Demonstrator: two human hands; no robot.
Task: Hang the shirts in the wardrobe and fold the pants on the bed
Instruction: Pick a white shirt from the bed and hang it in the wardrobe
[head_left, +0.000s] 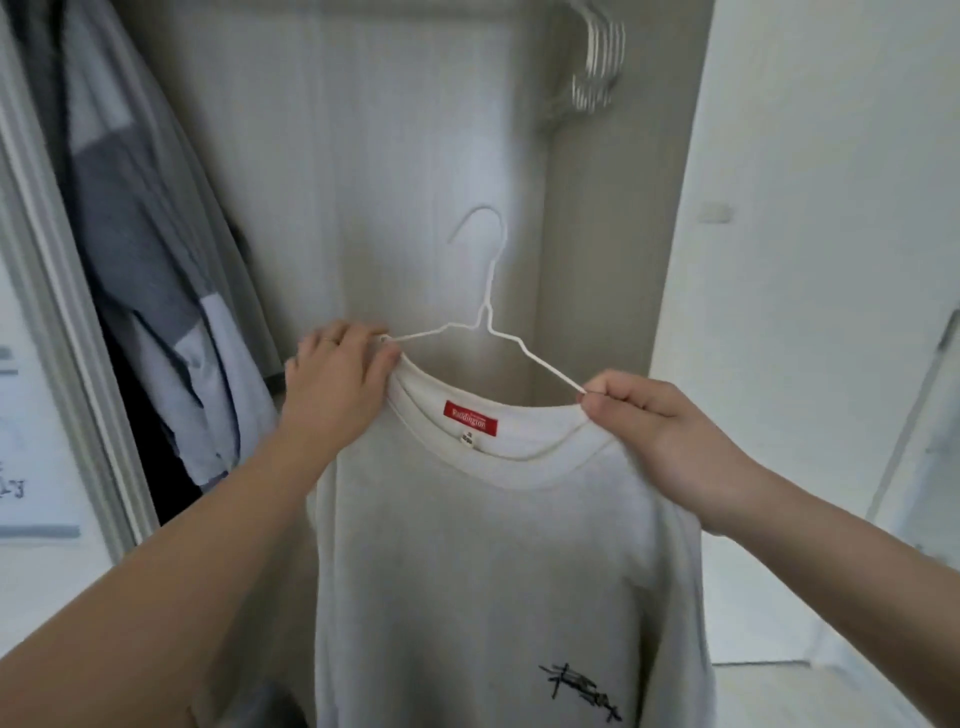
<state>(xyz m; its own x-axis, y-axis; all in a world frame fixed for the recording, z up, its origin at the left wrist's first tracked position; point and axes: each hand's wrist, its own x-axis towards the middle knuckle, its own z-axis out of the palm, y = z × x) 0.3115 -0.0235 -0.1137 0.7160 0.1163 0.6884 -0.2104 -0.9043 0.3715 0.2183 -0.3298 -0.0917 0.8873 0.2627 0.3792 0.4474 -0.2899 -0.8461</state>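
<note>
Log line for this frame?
step: hanger into white shirt | left hand: grips collar, hanger end | right hand: pinches other end | hook: free, not hung

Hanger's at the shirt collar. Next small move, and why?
Probably the right hand should pull the T-shirt collar over the hanger arm it pinches: both wire arms lie bare above the neckline, and the left hand grips the other end.

You have: white T-shirt (493, 561) x1; wire hanger (485, 312) x1; spare hangers (600, 67) approx. 5, blurred; hung garments (145, 218) min. 2; left hand (332, 384) + right hand (654, 426) = 2.
</note>
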